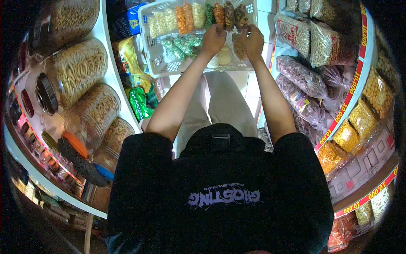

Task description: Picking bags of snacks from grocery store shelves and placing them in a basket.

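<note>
A white plastic basket (146, 50) stands before me, lined along its far side with clear bags of snacks. My left hand (214, 39) is at its near middle, fingers curled beside a bag of orange-red snacks (219, 16) and a bag of dark brown snacks (229, 15). My right hand (253, 39) is bent at the basket's right end, below another dark brown bag (241, 16). A clear bag of fine brown food (239, 47) lies against the right hand's inner side. What the fingertips pinch is too small to tell. Green-filled bags (180, 46) lie left of my left hand.
Tall clear jars of snacks (81, 68) line the left shelf. Bagged peanuts (325, 43) and purplish bagged snacks (301, 76) fill the right shelf, whose edge bears red price strips (344, 98). Yellow packets (131, 57) and a green packet (139, 101) sit left of the basket.
</note>
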